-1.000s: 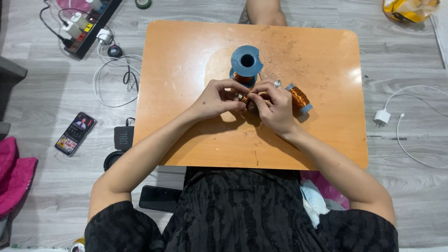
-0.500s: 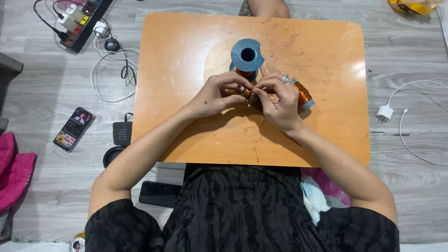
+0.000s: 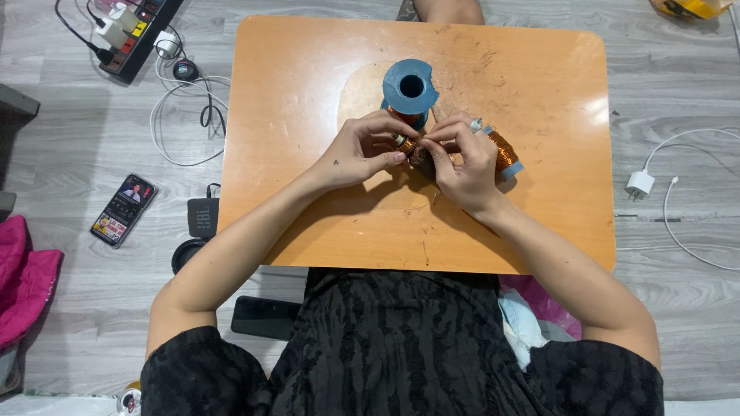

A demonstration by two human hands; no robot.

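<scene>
Single head-worn view, looking almost straight down from above the person's own torso, facing forward toward 12 o'clock. Mid distance: the whole orange table (image 3: 308,92) fits in frame, with grey floor (image 3: 678,92) all round it. Person's body fills 6 o'clock; both forearms run up to centre frame. No second view, so no shared area.

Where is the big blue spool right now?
The blue spool stands upright at the middle of the orange table, just beyond the left hand and right hand.
</scene>
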